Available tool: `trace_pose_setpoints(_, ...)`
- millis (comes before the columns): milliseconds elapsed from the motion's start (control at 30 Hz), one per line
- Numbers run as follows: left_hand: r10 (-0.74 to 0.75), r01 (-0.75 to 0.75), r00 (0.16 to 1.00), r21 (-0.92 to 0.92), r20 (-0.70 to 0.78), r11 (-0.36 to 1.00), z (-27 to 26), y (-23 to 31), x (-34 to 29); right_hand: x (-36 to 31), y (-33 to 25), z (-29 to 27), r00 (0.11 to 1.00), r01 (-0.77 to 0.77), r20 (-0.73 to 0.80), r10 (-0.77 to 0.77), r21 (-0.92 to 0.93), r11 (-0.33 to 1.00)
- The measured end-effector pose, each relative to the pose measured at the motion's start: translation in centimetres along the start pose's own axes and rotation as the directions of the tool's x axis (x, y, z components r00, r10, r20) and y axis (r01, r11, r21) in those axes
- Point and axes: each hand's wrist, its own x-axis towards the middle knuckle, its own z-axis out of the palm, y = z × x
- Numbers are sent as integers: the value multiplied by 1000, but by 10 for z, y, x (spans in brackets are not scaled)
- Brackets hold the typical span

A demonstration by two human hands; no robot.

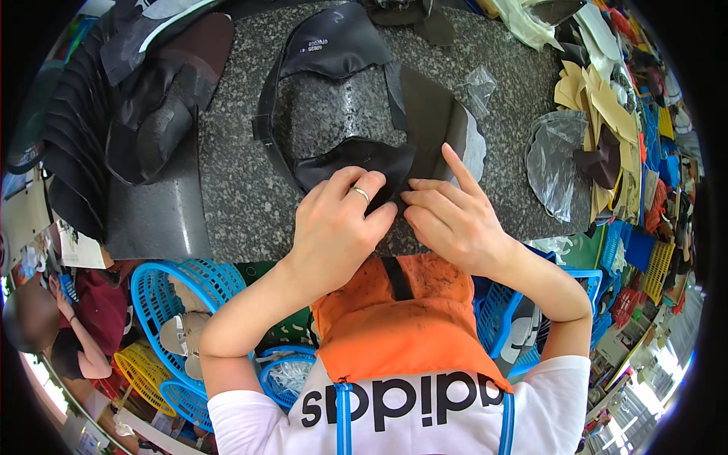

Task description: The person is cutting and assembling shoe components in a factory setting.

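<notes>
A black leather shoe upper point(334, 45) lies in a loop on the speckled stone tabletop point(250, 174). Its near flap point(353, 158) is held by my left hand point(334, 216), which wears a ring and has its fingers curled onto the leather. Thumb and fingers of my right hand point(455, 220) pinch the near edge close beside it, with the index finger stretched out. Under that finger runs a dark brown panel point(425, 106) with a pale grey lining edge point(474, 152). The fingers hide the spot where the leather edges meet.
Stacked black leather pieces point(72, 136) line the left side. Clear plastic point(557, 163) and tan paper pieces point(599, 98) lie at the right. Blue baskets point(163, 284) stand below the table edge, and another person point(83, 326) is at the lower left.
</notes>
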Motion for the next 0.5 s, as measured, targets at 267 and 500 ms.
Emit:
trace_pose_setpoints(267, 79, -82, 997, 118, 26, 990, -4, 3, 1, 1, -6, 0, 999, 33, -9, -34, -80, 996)
trace_pose_setpoints(500, 5, -6, 999, 22, 40, 1000, -5, 7, -8, -6, -24, 2, 981, 189, 36, -190, 21, 982)
